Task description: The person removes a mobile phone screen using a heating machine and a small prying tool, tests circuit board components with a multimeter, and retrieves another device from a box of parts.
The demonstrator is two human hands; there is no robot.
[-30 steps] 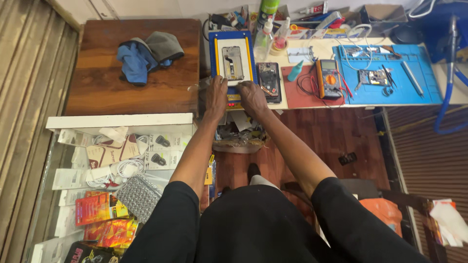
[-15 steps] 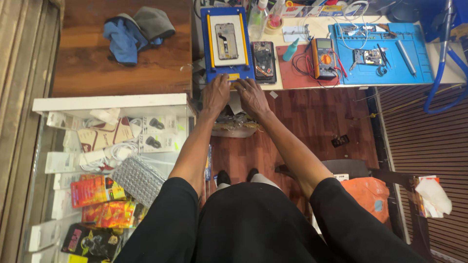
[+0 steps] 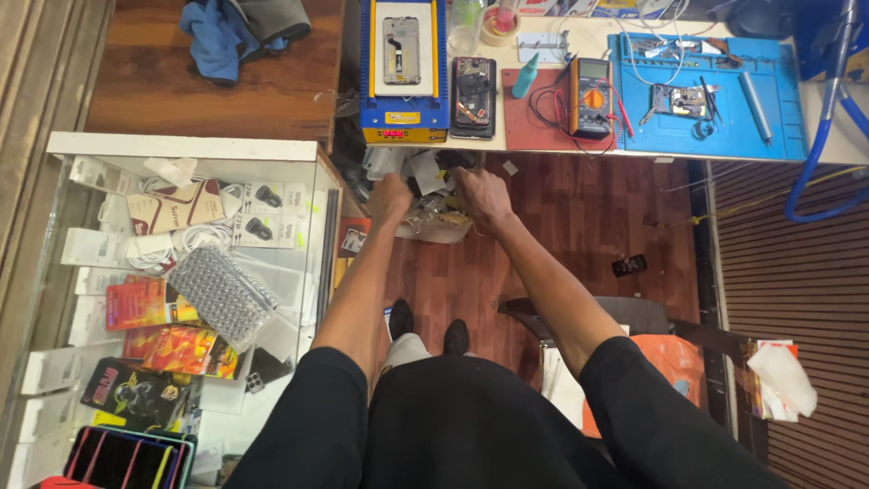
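Observation:
Both my hands hang below the front edge of the workbench, over a small tray (image 3: 444, 232) heaped with paper scraps and wrappers. My left hand (image 3: 391, 196) is curled into a fist at the tray's left end, with nothing visible in it. My right hand (image 3: 480, 194) is at the tray's right end, its bent fingers among the scraps; what they grip is hidden. Above them on the bench stands a blue and yellow heating machine (image 3: 403, 113) with a phone frame (image 3: 401, 50) lying on top. An opened phone (image 3: 472, 95) lies beside it.
A multimeter (image 3: 593, 98) sits on a red mat (image 3: 543, 122), and a blue work mat (image 3: 769, 127) with tools lies to the right. A glass display case (image 3: 181, 149) of packaged accessories is at my left, and a chair with an orange bag (image 3: 652, 362) at my right. Blue cloth (image 3: 217, 41) lies on a wooden table.
Both hands have dropped from the machine's front edge on the bench down to the scrap tray under it. My head has tilted down and the bench has shifted up in view.

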